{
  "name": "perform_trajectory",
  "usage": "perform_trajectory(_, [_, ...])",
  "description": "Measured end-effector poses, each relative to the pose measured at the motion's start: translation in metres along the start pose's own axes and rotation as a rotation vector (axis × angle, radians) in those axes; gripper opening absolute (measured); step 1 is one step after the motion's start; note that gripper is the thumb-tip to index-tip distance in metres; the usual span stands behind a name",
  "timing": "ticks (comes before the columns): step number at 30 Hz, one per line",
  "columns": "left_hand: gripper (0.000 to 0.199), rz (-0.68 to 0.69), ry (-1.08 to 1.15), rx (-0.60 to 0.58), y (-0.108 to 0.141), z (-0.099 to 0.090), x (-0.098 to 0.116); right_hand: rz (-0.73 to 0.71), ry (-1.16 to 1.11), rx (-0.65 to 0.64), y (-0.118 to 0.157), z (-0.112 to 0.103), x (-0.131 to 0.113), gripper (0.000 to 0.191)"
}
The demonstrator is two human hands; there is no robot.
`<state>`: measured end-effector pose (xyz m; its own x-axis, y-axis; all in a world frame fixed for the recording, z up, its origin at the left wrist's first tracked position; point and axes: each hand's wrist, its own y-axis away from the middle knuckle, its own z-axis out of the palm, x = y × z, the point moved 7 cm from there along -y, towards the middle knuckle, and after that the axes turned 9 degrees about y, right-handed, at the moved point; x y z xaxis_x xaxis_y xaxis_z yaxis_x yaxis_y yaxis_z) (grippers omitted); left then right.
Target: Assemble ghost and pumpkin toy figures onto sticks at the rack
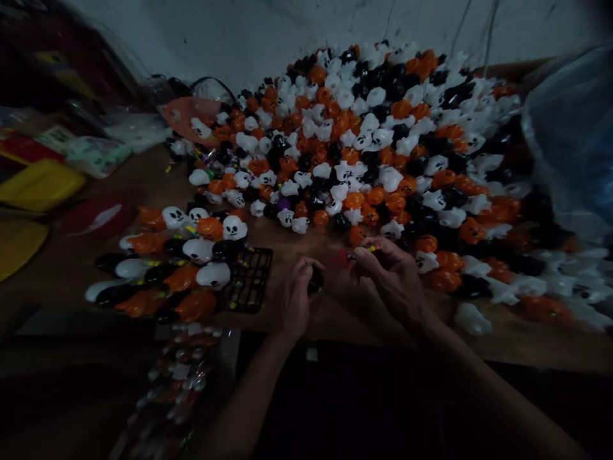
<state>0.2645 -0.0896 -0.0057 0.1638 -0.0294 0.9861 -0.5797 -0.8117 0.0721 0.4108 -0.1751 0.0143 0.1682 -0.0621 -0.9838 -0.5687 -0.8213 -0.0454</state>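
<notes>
My left hand (297, 295) is closed around a small black toy figure (315, 280) near the table's front edge. My right hand (390, 273) is just to its right, fingers pinched on a tiny piece (364, 249) I cannot make out in the dim light. Behind both hands rises a big heap of small white ghost, orange pumpkin and black toy figures (364, 140). To the left lies a black grid tray (249, 278) with several ghosts, pumpkins and black figures (191, 255) set in rows on it.
The brown table (143, 179) carries yellow trays (41, 184) and packets at far left. A clear plastic bag (569, 128) stands at the right. A strip of more small figures (177, 377) hangs below the table's front edge. A pale wall is behind.
</notes>
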Motion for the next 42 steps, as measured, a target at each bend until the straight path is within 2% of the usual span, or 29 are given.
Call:
perform_trajectory(3, [0.031, 0.058, -0.064, 0.035, 0.003, -0.011, 0.003, 0.136, -0.073, -0.004, 0.009, 0.016, -0.002, 0.027])
perform_trajectory(5, [0.035, 0.076, -0.088, 0.052, 0.005, -0.016, 0.005, 0.171, -0.075, -0.006, 0.015, 0.02, -0.005, 0.028])
perform_trajectory(9, [0.04, 0.082, -0.11, 0.051, 0.008, -0.018, 0.006, 0.141, -0.043, -0.023, 0.022, 0.022, -0.009, 0.028])
perform_trajectory(13, [0.042, 0.033, -0.111, 0.004, 0.01, -0.012, 0.005, 0.109, 0.028, -0.067, 0.025, 0.022, -0.009, 0.027])
perform_trajectory(16, [0.041, 0.009, -0.156, -0.037, 0.01, -0.008, 0.008, 0.022, 0.161, -0.086, 0.027, 0.018, -0.014, 0.021])
perform_trajectory(19, [0.045, 0.02, -0.236, -0.092, 0.011, -0.003, 0.015, -0.146, 0.35, -0.158, 0.032, 0.014, -0.022, 0.014])
perform_trajectory(22, [0.049, 0.044, -0.375, -0.138, 0.014, 0.003, 0.023, -0.315, 0.525, -0.257, 0.042, 0.013, -0.026, 0.017])
perform_trajectory(27, [0.044, 0.089, -0.637, -0.222, 0.018, 0.015, 0.029, -0.465, 0.723, -0.383, 0.061, 0.015, -0.026, 0.019])
perform_trajectory(31, [0.044, 0.049, -0.608, -0.341, 0.023, 0.027, 0.027, -0.594, 0.735, -0.357, 0.074, 0.019, -0.028, 0.025])
perform_trajectory(36, [0.046, 0.003, -0.63, -0.371, 0.035, 0.038, 0.023, -0.721, 0.676, -0.285, 0.088, 0.024, -0.02, 0.046])
perform_trajectory(39, [0.045, 0.055, -0.621, -0.372, 0.035, 0.035, 0.028, -0.703, 0.704, -0.293, 0.085, 0.022, -0.014, 0.047])
perform_trajectory(42, [0.039, 0.131, -0.637, -0.295, 0.03, 0.02, 0.043, -0.688, 0.77, -0.312, 0.077, 0.017, -0.016, 0.042])
